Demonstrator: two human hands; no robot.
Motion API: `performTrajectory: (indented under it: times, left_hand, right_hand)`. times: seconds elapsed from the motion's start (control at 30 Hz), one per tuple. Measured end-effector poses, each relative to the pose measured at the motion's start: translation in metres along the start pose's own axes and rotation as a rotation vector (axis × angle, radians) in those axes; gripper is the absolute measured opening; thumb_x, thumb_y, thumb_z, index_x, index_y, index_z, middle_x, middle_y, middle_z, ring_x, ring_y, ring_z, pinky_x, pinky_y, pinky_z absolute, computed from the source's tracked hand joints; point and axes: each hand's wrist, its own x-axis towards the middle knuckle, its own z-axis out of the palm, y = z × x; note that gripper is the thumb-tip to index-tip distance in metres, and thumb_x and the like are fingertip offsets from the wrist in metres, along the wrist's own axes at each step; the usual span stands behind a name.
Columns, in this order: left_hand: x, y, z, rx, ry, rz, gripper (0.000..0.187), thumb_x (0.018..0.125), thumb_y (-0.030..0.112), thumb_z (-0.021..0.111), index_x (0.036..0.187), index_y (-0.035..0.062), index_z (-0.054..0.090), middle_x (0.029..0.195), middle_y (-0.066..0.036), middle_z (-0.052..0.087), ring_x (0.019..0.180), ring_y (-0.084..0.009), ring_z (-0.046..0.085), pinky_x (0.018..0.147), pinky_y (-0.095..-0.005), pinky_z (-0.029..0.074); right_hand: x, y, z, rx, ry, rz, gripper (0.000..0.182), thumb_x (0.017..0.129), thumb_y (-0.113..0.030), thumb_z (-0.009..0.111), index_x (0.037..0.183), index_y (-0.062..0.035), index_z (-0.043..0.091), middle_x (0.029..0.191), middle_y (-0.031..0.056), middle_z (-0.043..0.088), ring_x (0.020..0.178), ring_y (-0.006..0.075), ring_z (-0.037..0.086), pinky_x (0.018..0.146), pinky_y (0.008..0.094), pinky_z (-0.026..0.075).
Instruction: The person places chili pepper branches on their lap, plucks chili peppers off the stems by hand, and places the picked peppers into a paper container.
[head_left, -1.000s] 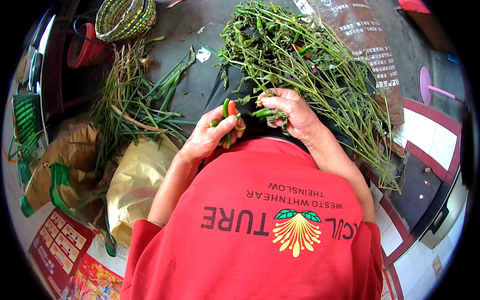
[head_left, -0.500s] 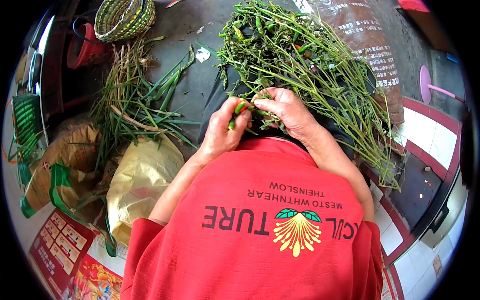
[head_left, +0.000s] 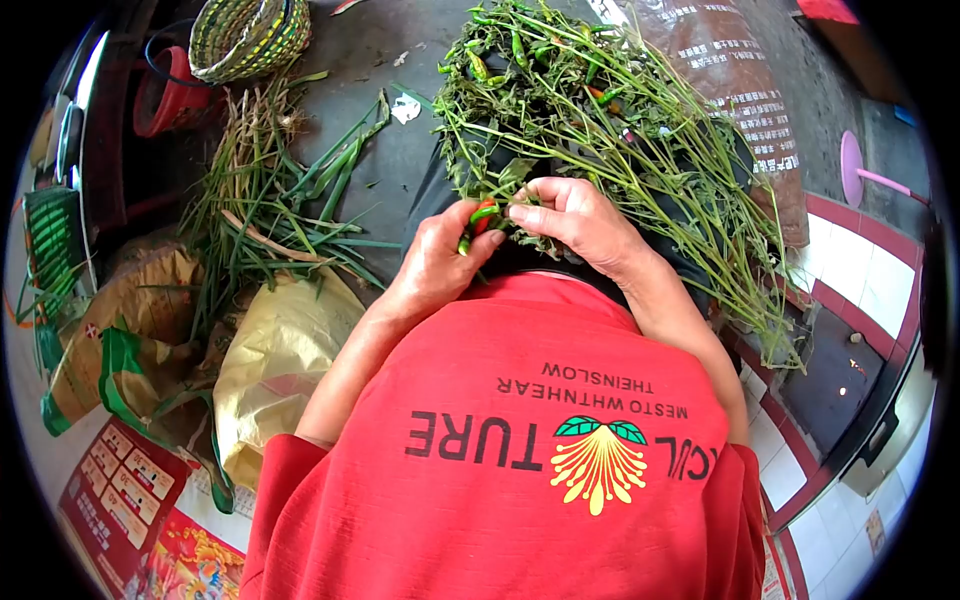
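My left hand (head_left: 432, 255) is closed around a few chili peppers (head_left: 485, 216); a red and green one shows between thumb and fingers, and green tips stick out below. Close beside it, my right hand (head_left: 585, 228) pinches a leafy sprig of the pepper plant between thumb and forefinger. A big heap of uprooted pepper plants (head_left: 640, 165) lies across my lap, with long green stems running to the right. Several green and yellowish chilies (head_left: 478, 66) hang among its wilted leaves. The fingertips of my right hand are partly hidden by foliage.
Green onions (head_left: 255, 170) lie on the floor at the left. A yellow sack (head_left: 285, 350) stands nearer me. A woven basket (head_left: 240, 60) and a red bucket (head_left: 170, 95) are at the upper left. A brown printed sack (head_left: 735, 90) lies at the right.
A red and green chili now shows in my left hand, where green ones showed before. My right hand has shifted slightly right and down, still pinching plant material.
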Motion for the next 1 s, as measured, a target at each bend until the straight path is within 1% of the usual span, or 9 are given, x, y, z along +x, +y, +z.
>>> performTrajectory:
  times: [0.1, 0.2, 0.4, 0.6, 0.73, 0.8, 0.87, 0.9, 1.0]
  left_hand:
    - [0.0, -0.003, -0.012, 0.115, -0.018, 0.094, 0.023, 0.081, 0.014, 0.063, 0.094, -0.0026, 0.054, 0.076, -0.021, 0.06, 0.07, -0.0355, 0.059, 0.062, -0.0383, 0.045]
    - [0.001, -0.003, -0.017, 0.265, -0.052, 0.077, 0.023, 0.081, 0.011, 0.063, 0.097, -0.0031, 0.055, 0.076, -0.018, 0.062, 0.064, -0.028, 0.058, 0.061, -0.0353, 0.045]
    - [0.002, 0.015, -0.024, 0.433, -0.119, 0.044, 0.023, 0.079, 0.014, 0.064, 0.091, -0.0031, 0.055, 0.075, -0.023, 0.059, 0.072, -0.0401, 0.056, 0.062, -0.0412, 0.044]
    - [0.004, 0.014, -0.024, 0.538, -0.165, 0.057, 0.025, 0.079, 0.017, 0.063, 0.092, -0.0031, 0.056, 0.077, -0.024, 0.059, 0.074, -0.0413, 0.056, 0.062, -0.0428, 0.043]
    - [0.006, 0.013, -0.016, 0.365, -0.197, -0.066, 0.025, 0.078, 0.018, 0.061, 0.091, -0.0033, 0.055, 0.068, -0.022, 0.057, 0.066, -0.0353, 0.058, 0.061, -0.0428, 0.044]
    - [0.005, 0.018, -0.014, 0.135, -0.275, -0.134, 0.027, 0.078, 0.018, 0.061, 0.093, -0.0046, 0.055, 0.068, -0.022, 0.056, 0.064, -0.0318, 0.057, 0.061, -0.0411, 0.043]
    - [0.001, 0.026, -0.018, -0.027, -0.271, -0.293, 0.022, 0.082, 0.018, 0.06, 0.092, -0.0009, 0.055, 0.066, -0.009, 0.054, 0.059, -0.0161, 0.05, 0.055, -0.0309, 0.039]
    - [0.0, 0.029, -0.023, -0.176, -0.257, -0.403, 0.019, 0.083, 0.019, 0.06, 0.09, 0.0016, 0.055, 0.067, -0.004, 0.053, 0.059, -0.0112, 0.046, 0.051, -0.0265, 0.037]
    - [-0.003, 0.03, -0.041, -0.405, -0.238, -0.374, 0.015, 0.088, 0.018, 0.055, 0.095, 0.0052, 0.054, 0.067, 0.002, 0.049, 0.058, -0.005, 0.044, 0.048, -0.0203, 0.032]
  right_hand:
    - [-0.003, -0.011, 0.007, -0.29, 0.012, -0.053, 0.023, 0.08, -0.023, 0.063, 0.078, -0.0002, 0.062, 0.063, -0.0022, 0.056, 0.057, 0.0054, 0.048, 0.051, 0.0248, 0.039]
    - [0.002, -0.006, 0.006, -0.469, 0.043, -0.062, 0.016, 0.079, -0.015, 0.063, 0.076, 0.0005, 0.062, 0.058, -0.0043, 0.051, 0.056, 0.0022, 0.042, 0.05, 0.0227, 0.037]
    - [0.002, -0.006, 0.011, -0.568, 0.077, -0.073, 0.018, 0.078, -0.016, 0.063, 0.074, 0.0009, 0.061, 0.054, -0.0003, 0.05, 0.054, 0.0033, 0.042, 0.049, 0.0254, 0.037]
    - [0.002, -0.005, 0.017, -0.683, 0.162, -0.188, 0.015, 0.074, -0.016, 0.063, 0.074, -0.0004, 0.061, 0.054, 0.0075, 0.051, 0.051, 0.0085, 0.046, 0.049, 0.0304, 0.04]
    - [0.006, 0.01, 0.023, -0.921, 0.346, -0.56, 0.01, 0.069, -0.011, 0.062, 0.072, -0.0022, 0.061, 0.061, 0.0137, 0.058, 0.052, 0.0263, 0.057, 0.05, 0.0367, 0.044]
    - [0.012, 0.015, 0.021, -0.923, 0.459, -0.543, 0.012, 0.069, -0.014, 0.06, 0.064, -0.003, 0.056, 0.061, 0.0164, 0.056, 0.057, 0.0321, 0.058, 0.054, 0.043, 0.045]
    - [0.016, 0.015, 0.016, -0.897, 0.51, -0.47, 0.013, 0.069, -0.014, 0.059, 0.064, -0.0027, 0.056, 0.064, 0.0185, 0.057, 0.061, 0.0362, 0.058, 0.056, 0.0448, 0.046]
    - [0.017, 0.014, 0.013, -0.831, 0.425, -0.369, 0.013, 0.07, -0.014, 0.059, 0.066, -0.0024, 0.057, 0.065, 0.0189, 0.058, 0.062, 0.0367, 0.058, 0.056, 0.0443, 0.046]
    - [0.019, 0.014, 0.008, -0.695, 0.24, -0.181, 0.014, 0.071, -0.016, 0.06, 0.071, -0.0011, 0.06, 0.069, 0.0213, 0.059, 0.065, 0.0384, 0.059, 0.058, 0.0423, 0.048]
